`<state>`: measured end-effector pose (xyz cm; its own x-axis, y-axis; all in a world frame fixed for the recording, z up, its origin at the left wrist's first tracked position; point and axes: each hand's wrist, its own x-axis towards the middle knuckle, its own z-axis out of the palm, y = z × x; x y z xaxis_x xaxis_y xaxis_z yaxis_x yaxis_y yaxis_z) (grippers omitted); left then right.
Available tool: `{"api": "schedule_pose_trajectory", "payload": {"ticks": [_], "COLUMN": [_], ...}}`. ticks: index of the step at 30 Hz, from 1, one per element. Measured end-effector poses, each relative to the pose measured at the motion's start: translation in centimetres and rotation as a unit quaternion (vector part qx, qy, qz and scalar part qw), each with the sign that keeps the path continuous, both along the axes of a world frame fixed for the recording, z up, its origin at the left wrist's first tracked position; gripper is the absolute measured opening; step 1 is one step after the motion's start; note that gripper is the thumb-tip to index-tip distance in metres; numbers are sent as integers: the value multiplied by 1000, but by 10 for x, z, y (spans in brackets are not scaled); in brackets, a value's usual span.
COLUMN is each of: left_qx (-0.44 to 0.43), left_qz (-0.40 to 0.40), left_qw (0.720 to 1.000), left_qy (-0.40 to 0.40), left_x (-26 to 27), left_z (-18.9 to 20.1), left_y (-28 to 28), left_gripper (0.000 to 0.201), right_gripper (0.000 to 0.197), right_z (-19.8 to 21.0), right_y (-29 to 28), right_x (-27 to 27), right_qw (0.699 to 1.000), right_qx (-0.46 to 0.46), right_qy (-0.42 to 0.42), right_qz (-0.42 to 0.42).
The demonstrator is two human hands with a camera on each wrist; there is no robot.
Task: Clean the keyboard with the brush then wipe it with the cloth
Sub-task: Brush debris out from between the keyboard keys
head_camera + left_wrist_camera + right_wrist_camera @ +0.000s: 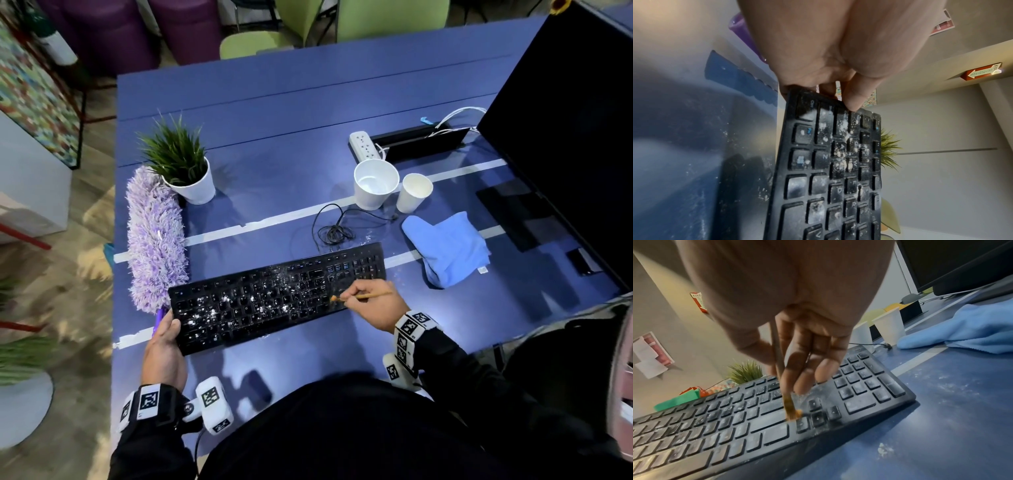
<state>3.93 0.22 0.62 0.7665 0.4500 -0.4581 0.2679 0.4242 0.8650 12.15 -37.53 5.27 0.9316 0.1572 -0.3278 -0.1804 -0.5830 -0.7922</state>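
Observation:
A black keyboard (274,294) speckled with white crumbs lies slanted on the blue table (274,130). My left hand (168,337) grips its left end, thumb on top; the left wrist view shows the thumb on the keyboard (830,170) edge. My right hand (370,299) pinches a thin wooden brush (363,296) over the right part. In the right wrist view the brush (790,408) has its bristles on the keyboard (735,426) beside the arrow keys. A folded blue cloth (448,248) lies to the right of the keyboard; the same cloth (966,327) shows in the right wrist view.
A purple fluffy duster (154,240) lies left of the keyboard, beside a potted plant (181,164). Two white cups (375,183) and a coiled black cable (335,229) sit behind it. A power strip (364,145) and a dark monitor (565,120) stand at the right.

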Motion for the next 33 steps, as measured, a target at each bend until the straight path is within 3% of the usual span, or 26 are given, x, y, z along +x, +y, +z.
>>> {"api": "schedule_pose_trajectory", "payload": {"ticks": [4,9,13,17,21,25,29,33], "left_qx": [-6,-16,-12,-8,-7,-12,-17,-17], "left_qz": [5,18,25,19,12,17,10,8], "left_qw": [1000,1000,1000,1000,1000,1000,1000,1000], "left_qy": [2,13,16,16,11,10,11,11], "left_x": [-1,-3,-4,-4,-4,-3,-3,-5], "left_z": [2,-4,-5,-6,-5,-4,-2,-1], "left_y": [0,2,3,5,4,4,3,0], "left_gripper": [48,49,49,49,49,49,49,48], "right_gripper": [9,12,8,14,17,20,13,12], "right_z": [-3,0,-1,-1,-5,-5,-6,-12], "right_y": [-2,0,-5,-4,-6,-3,-1,2], "right_x": [6,1,4,0,6,3,-2,-6], "right_qw": [992,1000,987,1000,996,998,999,998], "right_qx": [7,-4,-1,-12,3,-38,-4,-18], "right_qy": [-52,5,-68,16,-30,31,-13,49], "right_qz": [-111,18,-143,21,-89,38,-51,42]}}
